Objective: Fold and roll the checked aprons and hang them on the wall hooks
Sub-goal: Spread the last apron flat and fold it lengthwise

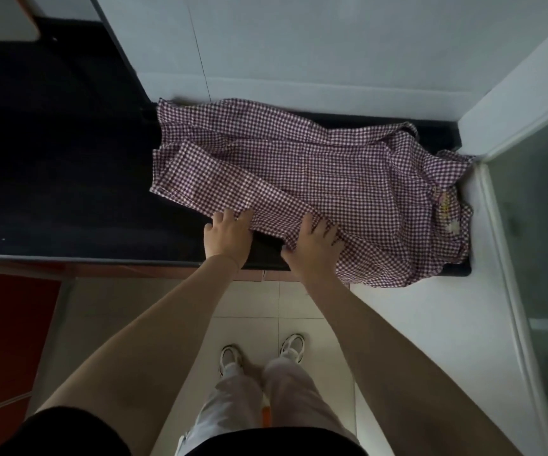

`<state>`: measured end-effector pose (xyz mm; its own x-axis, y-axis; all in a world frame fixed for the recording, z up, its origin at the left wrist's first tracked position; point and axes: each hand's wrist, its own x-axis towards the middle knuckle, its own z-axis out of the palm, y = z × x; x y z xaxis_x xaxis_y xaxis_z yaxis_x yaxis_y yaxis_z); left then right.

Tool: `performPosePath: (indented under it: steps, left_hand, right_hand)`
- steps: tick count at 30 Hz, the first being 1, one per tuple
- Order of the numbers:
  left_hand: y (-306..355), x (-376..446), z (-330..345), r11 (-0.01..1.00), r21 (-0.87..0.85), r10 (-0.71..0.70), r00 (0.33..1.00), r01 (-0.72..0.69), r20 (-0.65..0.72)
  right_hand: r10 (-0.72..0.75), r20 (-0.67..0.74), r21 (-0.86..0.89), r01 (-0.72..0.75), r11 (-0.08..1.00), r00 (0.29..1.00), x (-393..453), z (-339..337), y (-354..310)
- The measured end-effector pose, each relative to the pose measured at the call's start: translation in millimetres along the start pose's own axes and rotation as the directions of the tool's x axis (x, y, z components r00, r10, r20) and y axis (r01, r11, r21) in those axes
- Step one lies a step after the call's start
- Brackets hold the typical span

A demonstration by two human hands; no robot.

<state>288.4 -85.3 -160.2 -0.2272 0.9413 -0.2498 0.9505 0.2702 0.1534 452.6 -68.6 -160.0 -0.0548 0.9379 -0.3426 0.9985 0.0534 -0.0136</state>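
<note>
A purple-and-white checked apron (pixel 299 166) lies spread and partly folded on a dark countertop (pixel 68 192), bunched up at its right end against the wall corner. A folded flap crosses its left part diagonally. My left hand (pixel 228 235) grips the near edge of that flap, fingers curled under the cloth. Just to its right, my right hand (pixel 313 243) lies on the cloth near the counter's front edge, fingers curled into the fabric. No wall hooks are in view.
A white wall (pixel 299 54) stands behind the counter and a white ledge with a glass panel (pixel 535 241) closes the right side. A red cabinet front (pixel 6 330) sits below the counter on the left. My feet stand on a pale tiled floor (pixel 299 304).
</note>
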Motion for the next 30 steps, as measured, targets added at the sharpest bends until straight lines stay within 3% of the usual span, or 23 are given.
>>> performPosePath:
  steps: [3, 6, 10, 13, 16, 20, 23, 27, 30]
  left_hand:
    - [2, 8, -8, 0.998, -0.044, -0.050, 0.999, 0.050, -0.008]
    - [2, 10, -22, 0.973, -0.199, -0.124, 0.992, 0.115, -0.032]
    - [7, -1, -47, 0.908, -0.390, -0.191, 0.980, 0.155, -0.054]
    - [5, -8, -71, 0.863, -0.491, -0.181, 0.980, 0.116, -0.087]
    - [4, -15, -105, 0.835, -0.549, -0.121, 0.985, 0.035, -0.120]
    - [6, -19, -159, 0.859, -0.511, -0.077, 0.976, -0.039, -0.205]
    - [6, -16, -194, 0.911, -0.405, -0.047, 0.956, -0.078, -0.290]
    - [7, -16, -221, 0.964, -0.250, -0.008, 0.936, -0.086, -0.353]
    - [8, -15, -230, 0.972, -0.217, 0.000, 0.925, -0.089, -0.379]
  right_hand:
    - [0.036, -0.139, 0.058, -0.028, 0.998, 0.990, 3, -6, 1]
    - [0.032, -0.171, 0.052, -0.024, 0.998, 0.985, 1, -25, 16]
    - [0.148, 0.030, 0.013, -0.148, 0.989, 0.989, 5, -60, 38]
    - [0.208, 0.227, -0.049, -0.202, 0.978, 0.951, 5, -99, 49]
    - [0.206, 0.148, -0.057, -0.200, 0.978, 0.967, -4, -140, 54]
    - [0.219, -0.160, 0.097, -0.206, 0.974, 0.962, -12, -197, 53]
    - [0.235, -0.271, 0.197, -0.185, 0.963, 0.934, -16, -236, 54]
    - [0.244, -0.306, 0.297, -0.151, 0.943, 0.920, -23, -263, 55]
    - [0.281, -0.223, 0.460, -0.154, 0.875, 0.933, -19, -271, 56]
